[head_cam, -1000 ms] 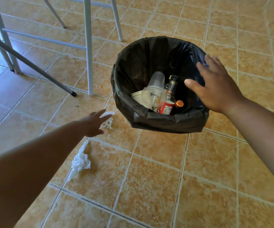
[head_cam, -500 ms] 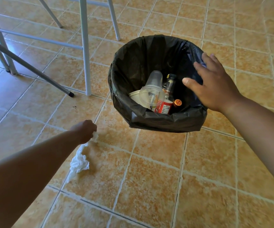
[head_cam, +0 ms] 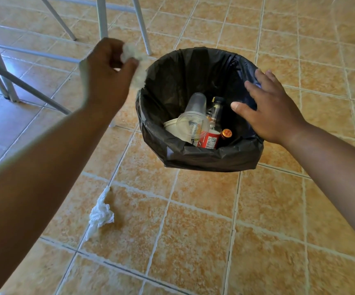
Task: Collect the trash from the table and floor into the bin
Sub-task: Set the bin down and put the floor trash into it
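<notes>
A round bin with a black liner (head_cam: 193, 158) stands on the tiled floor. Inside it lie clear plastic cups (head_cam: 193, 120), a white tub, a red-labelled can (head_cam: 209, 140) and dark bottles. My left hand (head_cam: 106, 75) is raised just left of the bin's rim and is shut on a crumpled white tissue (head_cam: 130, 53), blurred by motion. My right hand (head_cam: 272, 111) rests flat on the bin's right rim with fingers spread, holding nothing. A second crumpled white tissue (head_cam: 101, 216) lies on the floor in front and to the left of the bin.
Grey metal legs and crossbars of a table or chair (head_cam: 102, 20) stand behind and left of the bin. Orange-beige floor tiles (head_cam: 193, 241) spread in front and to the right.
My left hand closed on one tissue on the floor and lifted it up beside the bin's left rim. The other tissue stayed on the floor. My right hand stayed on the rim.
</notes>
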The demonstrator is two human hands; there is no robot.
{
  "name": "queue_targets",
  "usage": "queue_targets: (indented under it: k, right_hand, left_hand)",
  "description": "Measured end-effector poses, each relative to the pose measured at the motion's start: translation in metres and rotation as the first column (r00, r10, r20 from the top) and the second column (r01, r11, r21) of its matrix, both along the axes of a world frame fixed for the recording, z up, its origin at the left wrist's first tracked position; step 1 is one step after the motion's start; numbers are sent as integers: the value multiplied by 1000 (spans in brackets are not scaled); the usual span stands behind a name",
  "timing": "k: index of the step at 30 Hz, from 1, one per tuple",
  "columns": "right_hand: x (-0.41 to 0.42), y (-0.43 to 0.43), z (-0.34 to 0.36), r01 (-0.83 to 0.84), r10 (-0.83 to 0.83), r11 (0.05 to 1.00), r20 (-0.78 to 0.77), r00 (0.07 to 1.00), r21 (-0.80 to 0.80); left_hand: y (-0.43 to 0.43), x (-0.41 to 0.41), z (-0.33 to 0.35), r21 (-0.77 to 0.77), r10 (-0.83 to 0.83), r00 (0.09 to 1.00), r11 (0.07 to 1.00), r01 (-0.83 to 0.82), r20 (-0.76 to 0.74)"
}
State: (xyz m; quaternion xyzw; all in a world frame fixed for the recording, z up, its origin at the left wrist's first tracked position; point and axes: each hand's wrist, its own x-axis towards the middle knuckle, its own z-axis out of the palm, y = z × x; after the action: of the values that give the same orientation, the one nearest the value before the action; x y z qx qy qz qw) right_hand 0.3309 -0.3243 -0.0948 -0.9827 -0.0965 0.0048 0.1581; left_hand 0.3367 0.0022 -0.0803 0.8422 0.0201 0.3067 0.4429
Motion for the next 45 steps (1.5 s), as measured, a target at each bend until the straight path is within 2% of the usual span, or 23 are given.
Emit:
queue_targets:
  k: [2,4,7,10,14,18,32,38,40,42,43,45]
  right_hand:
    - [0,0,0,0,0,1000,0,1000,3]
    - [-1,0,0,-3,3,1000,-1,1000,8]
    - [-1,0,0,-3,3,1000,-2,1000,13]
    - [-1,-1,0,0,0,1000,-2,1000,13]
    - [0,-1,-1,-4,4,1000,8,1000,16]
    - [0,-2,-2,0,0,1000,10,1000,21]
    - [0,-2,-2,-6,6,1000,3,1000,11]
    - [0,-1,-1,-5,5,1000,-1,1000,4]
    - [1,-1,-1,-4,4,1000,-1,1000,5]
    - [1,-1,-2,-2,2,1000,-1,1000,2]
    - [1,-1,-2,-2,2,1000,-1,1000,3]
    - [1,-1,-2,-1,1,1000,4,1000,3]
  left_hand:
    - [-24,-11,12,82,-160,987,984,160,-4]
    - [-40,-21,13,194,-303,945,927,322,-122]
    - [-50,-31,4,339,-372,891,829,445,-259]
    - [-46,-26,-7,449,-255,926,818,359,-277]
    - [-36,-20,-21,449,-92,910,847,285,-404]
    - [-35,-20,-26,370,-104,887,882,292,-451]
    - [-32,-21,-25,389,-115,875,863,322,-471]
    - [-3,-27,-43,387,-65,931,897,212,-360]
    - [17,-32,-62,376,-53,930,905,199,-364]
    - [35,-40,-84,341,-43,881,912,227,-472]
    - [45,-44,-97,330,-22,827,911,249,-562]
    - [65,-56,-122,362,60,647,866,344,-760]
